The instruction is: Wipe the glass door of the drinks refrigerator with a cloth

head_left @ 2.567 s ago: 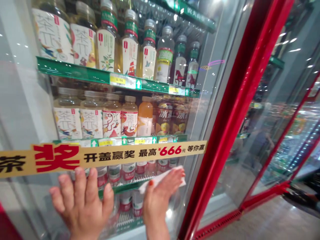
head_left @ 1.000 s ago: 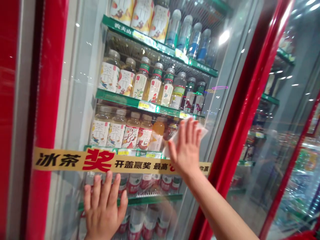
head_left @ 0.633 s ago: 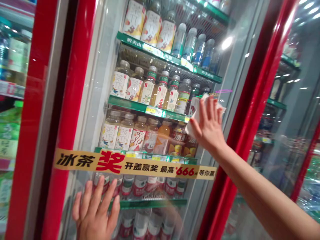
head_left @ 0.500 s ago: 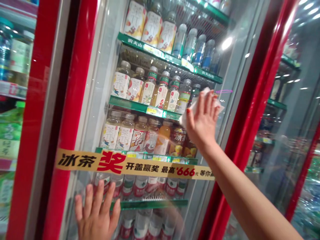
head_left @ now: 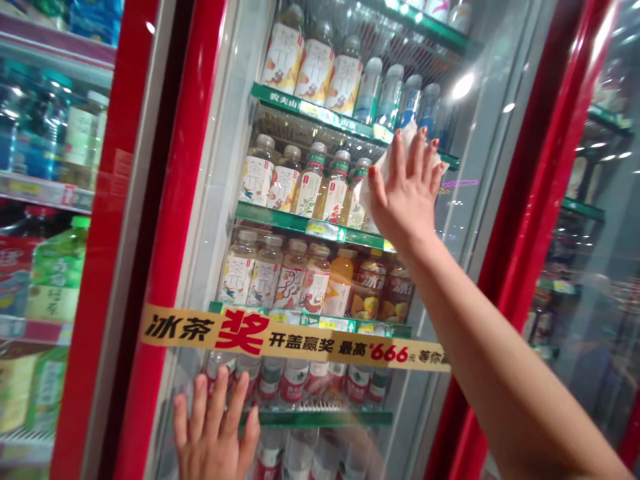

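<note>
My right hand lies spread on the glass door of a drinks fridge, in front of the second and third shelves. Under its palm and fingers is a thin white cloth, pressed against the glass; whether it is fabric or paper I cannot tell. Low on the left, my left hand has its fingers stretched apart and holds nothing. It is at the same glass, just below a yellow banner with black and red characters. Its wrist is cut off by the lower frame edge.
Behind the glass, bottled drinks stand in rows on green-edged shelves. A red door frame runs up the left side, another red frame up the right. Further shelves with bottles appear at the far left.
My right hand has slid upward on the glass with the white cloth. The whole view has shifted, moving the fridge slightly right and down; my left hand stays spread below the banner.
</note>
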A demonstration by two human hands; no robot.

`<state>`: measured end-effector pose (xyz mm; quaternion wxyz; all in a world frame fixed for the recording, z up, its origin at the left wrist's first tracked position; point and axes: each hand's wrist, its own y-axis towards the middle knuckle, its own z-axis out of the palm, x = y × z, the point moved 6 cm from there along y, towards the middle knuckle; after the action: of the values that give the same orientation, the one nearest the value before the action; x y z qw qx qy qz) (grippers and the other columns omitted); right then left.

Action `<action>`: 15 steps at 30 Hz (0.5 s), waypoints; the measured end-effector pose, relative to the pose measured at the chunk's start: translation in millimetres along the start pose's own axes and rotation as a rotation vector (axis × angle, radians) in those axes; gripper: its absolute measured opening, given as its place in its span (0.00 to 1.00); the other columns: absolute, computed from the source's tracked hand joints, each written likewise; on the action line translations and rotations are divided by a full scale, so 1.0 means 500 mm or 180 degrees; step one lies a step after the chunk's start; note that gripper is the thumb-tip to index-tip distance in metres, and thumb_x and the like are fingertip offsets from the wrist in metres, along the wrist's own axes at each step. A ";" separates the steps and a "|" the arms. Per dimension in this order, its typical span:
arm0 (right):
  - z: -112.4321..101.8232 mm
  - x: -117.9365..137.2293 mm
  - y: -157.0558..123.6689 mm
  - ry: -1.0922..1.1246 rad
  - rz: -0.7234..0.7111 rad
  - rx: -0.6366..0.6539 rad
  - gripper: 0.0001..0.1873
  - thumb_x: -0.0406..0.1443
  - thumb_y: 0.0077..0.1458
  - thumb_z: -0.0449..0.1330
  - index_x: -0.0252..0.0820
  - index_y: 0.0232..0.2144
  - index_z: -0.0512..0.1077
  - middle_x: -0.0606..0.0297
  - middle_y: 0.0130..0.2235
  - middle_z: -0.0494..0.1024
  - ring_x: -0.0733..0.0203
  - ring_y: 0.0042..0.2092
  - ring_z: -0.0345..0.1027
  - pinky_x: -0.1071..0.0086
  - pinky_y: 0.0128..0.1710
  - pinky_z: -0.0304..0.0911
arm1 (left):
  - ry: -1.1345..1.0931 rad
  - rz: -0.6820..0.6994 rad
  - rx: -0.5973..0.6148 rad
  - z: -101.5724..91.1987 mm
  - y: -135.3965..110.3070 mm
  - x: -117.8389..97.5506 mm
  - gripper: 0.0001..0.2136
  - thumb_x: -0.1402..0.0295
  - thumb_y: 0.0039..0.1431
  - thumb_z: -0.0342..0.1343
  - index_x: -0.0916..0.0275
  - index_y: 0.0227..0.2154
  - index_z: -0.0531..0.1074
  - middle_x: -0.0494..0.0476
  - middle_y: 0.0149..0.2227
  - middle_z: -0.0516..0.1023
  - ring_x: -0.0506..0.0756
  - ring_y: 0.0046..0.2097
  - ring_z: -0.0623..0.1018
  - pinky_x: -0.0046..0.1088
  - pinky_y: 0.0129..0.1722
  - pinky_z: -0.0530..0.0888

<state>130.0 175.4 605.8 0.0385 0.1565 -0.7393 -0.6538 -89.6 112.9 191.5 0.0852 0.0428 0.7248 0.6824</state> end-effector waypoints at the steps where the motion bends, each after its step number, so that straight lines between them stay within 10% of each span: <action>1: 0.005 0.035 -0.025 0.0049 -0.0115 -0.0002 0.41 0.53 0.76 0.39 0.47 0.81 0.31 0.54 0.83 0.33 0.33 0.82 0.22 0.21 0.75 0.28 | 0.0008 -0.0006 0.0004 0.001 -0.002 0.002 0.42 0.70 0.65 0.59 0.54 0.79 0.50 0.58 0.81 0.47 0.62 0.83 0.46 0.53 0.82 0.43; 6: 0.042 0.307 -0.334 0.0567 -0.3291 0.0769 0.37 0.50 0.74 0.52 0.58 0.79 0.50 0.76 0.81 0.52 0.53 0.83 0.35 0.46 0.83 0.37 | -0.0010 -0.0001 0.0020 0.003 -0.005 0.005 0.43 0.70 0.64 0.61 0.52 0.79 0.50 0.57 0.82 0.46 0.63 0.83 0.46 0.54 0.82 0.44; 8: 0.042 0.323 -0.345 0.0603 -0.3744 0.0983 0.33 0.51 0.74 0.51 0.59 0.77 0.57 0.80 0.80 0.55 0.58 0.82 0.38 0.51 0.83 0.38 | 0.0018 0.0020 0.0015 0.000 -0.002 0.002 0.43 0.71 0.64 0.61 0.53 0.79 0.49 0.57 0.82 0.45 0.63 0.83 0.46 0.53 0.82 0.43; 13: 0.032 0.192 0.033 0.0355 -0.1408 0.0360 0.42 0.54 0.75 0.43 0.42 0.81 0.41 0.57 0.83 0.38 0.35 0.82 0.24 0.26 0.77 0.26 | 0.0031 0.0063 0.0044 -0.007 0.009 -0.004 0.42 0.72 0.65 0.59 0.54 0.79 0.48 0.56 0.82 0.44 0.62 0.83 0.45 0.51 0.82 0.41; 15: 0.031 0.188 0.103 0.0394 -0.0752 0.0048 0.41 0.53 0.77 0.36 0.36 0.80 0.38 0.51 0.83 0.35 0.30 0.81 0.20 0.20 0.73 0.22 | 0.0015 0.0054 0.0018 -0.008 0.011 -0.003 0.42 0.72 0.66 0.59 0.55 0.79 0.49 0.55 0.82 0.44 0.62 0.83 0.45 0.50 0.83 0.41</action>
<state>27.4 168.5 640.1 0.0056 0.2828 -0.7168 -0.6374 -89.2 109.2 197.1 0.0776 0.0475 0.7265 0.6811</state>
